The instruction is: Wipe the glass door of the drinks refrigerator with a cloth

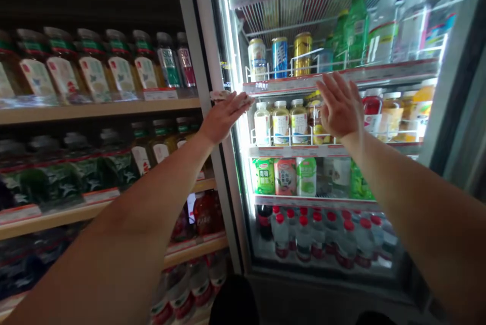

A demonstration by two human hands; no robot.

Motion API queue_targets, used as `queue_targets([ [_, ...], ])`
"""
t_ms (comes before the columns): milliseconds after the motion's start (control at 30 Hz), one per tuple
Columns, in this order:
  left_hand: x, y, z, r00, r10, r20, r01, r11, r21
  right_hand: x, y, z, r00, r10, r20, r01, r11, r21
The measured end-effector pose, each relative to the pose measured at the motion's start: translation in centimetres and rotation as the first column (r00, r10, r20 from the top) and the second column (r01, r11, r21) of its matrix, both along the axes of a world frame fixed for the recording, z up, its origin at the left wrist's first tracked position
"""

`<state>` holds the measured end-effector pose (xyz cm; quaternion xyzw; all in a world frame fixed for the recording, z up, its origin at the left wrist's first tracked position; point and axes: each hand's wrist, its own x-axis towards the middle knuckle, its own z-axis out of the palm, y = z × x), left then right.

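Head view: a lit drinks fridge (326, 275) stands ahead, with a grey frame (208, 41) up its left side.
Left hand (223, 118): fingers straight and close together, holding a cloth flat at the frame.
Cloth (220, 95): pale and patterned, mostly covered by the left hand, one end showing past it.
Right hand (339, 108): raised before the fridge's middle rows, fingers extended, holding nothing visible; whether it touches anything I cannot tell.
Cans (280, 59): three, white, blue and gold, left of green bottles (356, 31).
Pale-yellow bottles (281, 126): between the two hands, white-capped, one row below the cans.
Packs (285, 177): green and pink, under those bottles.
Red-capped bottles (304, 240): grouped at the fridge's bottom.
Wooden shelves (94, 111): left of the frame, carrying rows of labelled bottles.
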<state>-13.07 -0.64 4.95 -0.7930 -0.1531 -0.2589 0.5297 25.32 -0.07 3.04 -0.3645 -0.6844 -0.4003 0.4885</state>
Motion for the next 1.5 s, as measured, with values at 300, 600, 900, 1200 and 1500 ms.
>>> queue_targets([
  [300, 3.5, 1.5, 1.3, 0.997, -0.032, -0.065, 0.030, 0.999, -0.044, 0.0, 0.2, 0.1, 1.000, -0.003, -0.004, 0.003, 1.000, 0.029],
  [600, 9.1, 1.7, 0.3, 0.912, -0.075, -0.403, 0.064, 0.997, -0.040, -0.1, 0.4, 0.0, 1.000, -0.025, 0.006, 0.025, 0.999, 0.049],
  [900, 14.1, 2.7, -0.5, 0.947, -0.165, -0.274, 0.170, 0.985, -0.004, -0.2, 0.6, -0.1, 0.999, -0.044, 0.001, 0.044, 0.997, 0.071],
  [1200, 16.1, 3.7, -1.3, 0.881, -0.379, 0.282, 0.418, 0.904, -0.091, -0.5, -0.6, 0.3, 0.987, 0.141, -0.073, -0.142, 0.990, 0.002],
  [1500, 17.2, 1.4, -3.0, 0.844, -0.435, 0.313, 0.470, 0.882, -0.041, -4.5, -2.1, -2.0, 0.975, 0.176, 0.136, -0.159, 0.979, -0.129],
])
